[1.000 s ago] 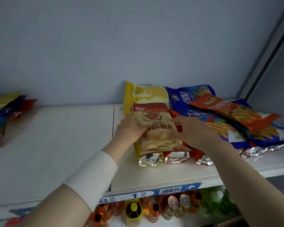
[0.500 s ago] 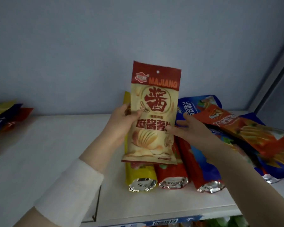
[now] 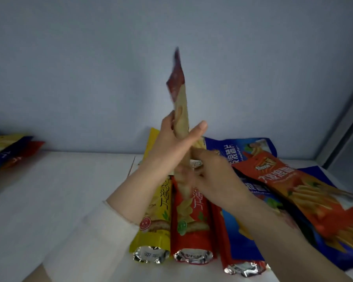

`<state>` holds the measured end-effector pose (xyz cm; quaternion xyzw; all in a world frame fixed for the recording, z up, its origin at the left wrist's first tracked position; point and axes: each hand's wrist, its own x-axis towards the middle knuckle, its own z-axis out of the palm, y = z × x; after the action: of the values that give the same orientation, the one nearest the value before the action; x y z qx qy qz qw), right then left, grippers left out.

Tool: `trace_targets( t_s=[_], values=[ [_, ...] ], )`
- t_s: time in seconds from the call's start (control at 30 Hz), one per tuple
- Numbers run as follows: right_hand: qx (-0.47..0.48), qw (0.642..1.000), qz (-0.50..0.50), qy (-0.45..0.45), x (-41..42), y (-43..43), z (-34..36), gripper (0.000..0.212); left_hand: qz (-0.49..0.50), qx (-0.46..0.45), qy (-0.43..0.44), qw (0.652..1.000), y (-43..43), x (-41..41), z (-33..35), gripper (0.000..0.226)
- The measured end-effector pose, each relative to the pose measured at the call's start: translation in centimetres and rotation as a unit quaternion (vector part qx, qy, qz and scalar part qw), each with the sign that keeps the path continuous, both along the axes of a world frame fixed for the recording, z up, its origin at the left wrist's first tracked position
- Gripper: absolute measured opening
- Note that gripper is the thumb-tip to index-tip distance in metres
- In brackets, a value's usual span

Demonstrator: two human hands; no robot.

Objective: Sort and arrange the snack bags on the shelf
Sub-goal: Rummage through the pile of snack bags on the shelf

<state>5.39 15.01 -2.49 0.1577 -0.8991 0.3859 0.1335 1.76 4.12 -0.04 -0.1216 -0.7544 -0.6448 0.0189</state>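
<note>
Beige bag (image 3: pixel 180 110) upright, edge-on, long axis vertical, over the yellow bag (image 3: pixel 157 210) on the shelf (image 3: pixel 59 190). Left hand (image 3: pixel 171 147) grips its middle; right hand (image 3: pixel 214 174) pinches its lower end.

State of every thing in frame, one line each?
beige bag: upright, edge-on, held above the shelf
left hand: grips the beige bag's middle
right hand: grips its lower part
yellow bag: lying flat on the shelf
red bag: lying flat beside the yellow bag
orange bag: lying atop the blue bag
left pile: bags overlapping, lying flat
</note>
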Motion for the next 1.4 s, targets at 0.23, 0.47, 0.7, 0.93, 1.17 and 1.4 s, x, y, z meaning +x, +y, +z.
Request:
trace_targets(
  t_s=[0.23, 0.47, 0.7, 0.93, 1.17, 1.4],
  values=[
    [-0.154, 0.984, -0.063, -0.057, 1.7, 3.0, 0.7, 0.080, 0.048, 0.145, -0.022, 0.988, -1.7, -1.2, 0.8, 0.025],
    [-0.291, 0.937, 0.044, -0.190, 2.4, 3.3, 1.0, 0.033, -0.020, 0.211, -0.064, 0.975, -1.3, 0.0, 1.2, 0.026],
    [-0.099, 0.983, -0.146, -0.040, 0.8, 2.2, 1.6, 0.030, -0.034, 0.071, 0.001, 0.997, -0.1, 2.0, 0.6, 0.082],
    [0.100, 0.985, 0.049, -0.134, 2.2, -0.7, 3.6, 0.067, -0.038, 0.161, -0.110, 0.980, -3.2, -0.1, 0.1, 0.067],
    [0.150, 0.970, 0.109, -0.159, -0.3, -4.3, 5.5, 0.054, 0.042, 0.149, -0.142, 0.978, -11.2, -1.4, -0.5, 0.031],
    [0.332, 0.923, 0.154, -0.120, -3.6, -14.0, 5.7, 0.063, 0.154, 0.114, -0.115, 0.975, -22.6, -3.0, 0.3, 0.030]
  ],
)
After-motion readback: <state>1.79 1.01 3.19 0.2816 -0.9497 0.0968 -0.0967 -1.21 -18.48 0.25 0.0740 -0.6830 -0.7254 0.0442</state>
